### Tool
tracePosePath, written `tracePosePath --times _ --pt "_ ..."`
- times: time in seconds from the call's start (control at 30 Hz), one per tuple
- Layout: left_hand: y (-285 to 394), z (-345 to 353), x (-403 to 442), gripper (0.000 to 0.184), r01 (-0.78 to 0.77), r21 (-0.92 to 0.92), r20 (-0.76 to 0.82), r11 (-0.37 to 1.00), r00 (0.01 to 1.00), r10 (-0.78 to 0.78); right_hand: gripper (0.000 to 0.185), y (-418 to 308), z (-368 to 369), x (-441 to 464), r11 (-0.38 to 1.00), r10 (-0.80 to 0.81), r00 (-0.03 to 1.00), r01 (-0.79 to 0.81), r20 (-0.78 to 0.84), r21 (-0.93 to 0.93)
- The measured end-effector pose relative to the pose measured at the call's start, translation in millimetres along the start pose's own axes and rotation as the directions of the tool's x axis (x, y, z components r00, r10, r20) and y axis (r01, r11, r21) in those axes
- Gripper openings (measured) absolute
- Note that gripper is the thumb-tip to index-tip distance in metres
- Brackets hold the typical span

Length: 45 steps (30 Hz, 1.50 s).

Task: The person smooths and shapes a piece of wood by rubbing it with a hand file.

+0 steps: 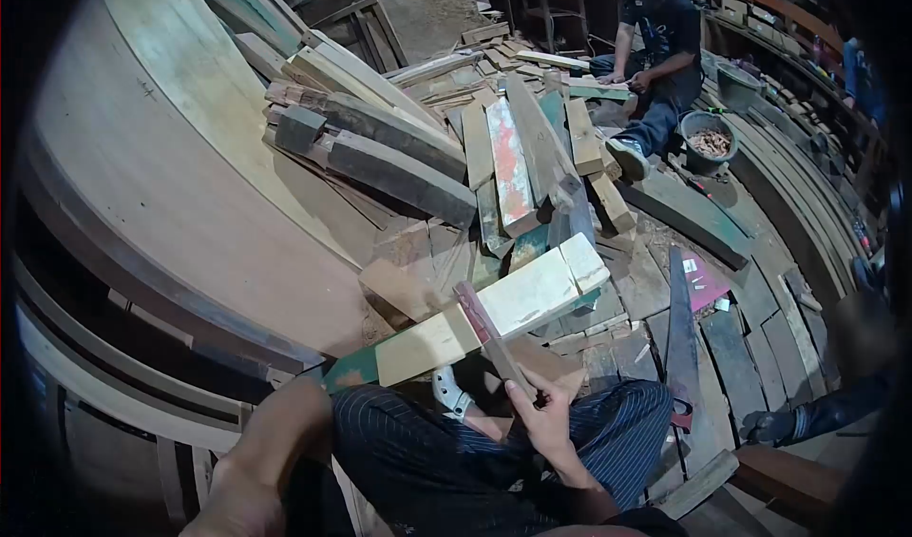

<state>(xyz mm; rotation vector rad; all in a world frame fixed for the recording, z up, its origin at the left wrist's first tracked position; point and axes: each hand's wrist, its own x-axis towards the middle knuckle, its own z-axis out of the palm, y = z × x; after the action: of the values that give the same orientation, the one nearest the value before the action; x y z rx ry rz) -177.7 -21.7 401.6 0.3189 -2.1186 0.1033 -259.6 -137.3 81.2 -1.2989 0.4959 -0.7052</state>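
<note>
My right hand (546, 421) is closed round the brown end of a straight wooden bar (502, 361). The bar's reddish upper part lies across a pale, squared wooden beam (532, 295). That beam slants in front of my lap, its near end green with a brown patch (356, 371). What kind of tool the bar is, I cannot make out. At the lower left my bare left arm (275, 432) bends beside my knee, and the hand on it is hidden.
A handsaw (681, 328) lies to the right, near a pink sheet (705, 282). Stacked timbers (399, 171) rise ahead, and a large curved wooden panel (190, 195) fills the left. Another person (655, 52) sits beyond, by a bucket of chips (710, 147). A co-worker's gloved hand (768, 428) is at right.
</note>
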Motion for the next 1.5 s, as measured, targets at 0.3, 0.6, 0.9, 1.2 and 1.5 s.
tracePosePath --times 0.3,0.6,0.9,1.2,1.5 --pt "38.8 -27.9 -150.3 0.019 0.240 0.193 -0.641 0.951 0.765 -0.063 0.038 -1.4 -8.7 3.4 0.994 0.075 0.995 -0.069 -0.063 0.083" --pt "-78.7 19.5 -162.1 0.044 0.961 0.053 -0.475 0.271 0.263 -0.840 0.041 -31.6 -14.3 -2.3 0.945 0.090 0.989 -0.047 -0.119 0.323" --pt "-95.3 47.6 -203.2 0.039 0.837 -0.540 0.042 0.092 0.135 -0.990 0.051 -58.0 10.1 -19.0 0.952 -0.055 0.988 0.095 -0.143 0.291" --pt "-85.5 44.7 -182.3 0.032 0.894 -0.440 0.035 -0.081 -0.073 -0.997 0.054 -48.8 33.4 -12.0 0.832 -0.501 0.850 0.421 -0.164 -0.361" --pt "-83.9 45.1 -196.9 0.025 0.934 -0.358 0.013 0.026 0.033 -0.999 0.053 -45.0 35.6 -16.2 0.778 -0.556 0.815 0.442 -0.162 -0.447"
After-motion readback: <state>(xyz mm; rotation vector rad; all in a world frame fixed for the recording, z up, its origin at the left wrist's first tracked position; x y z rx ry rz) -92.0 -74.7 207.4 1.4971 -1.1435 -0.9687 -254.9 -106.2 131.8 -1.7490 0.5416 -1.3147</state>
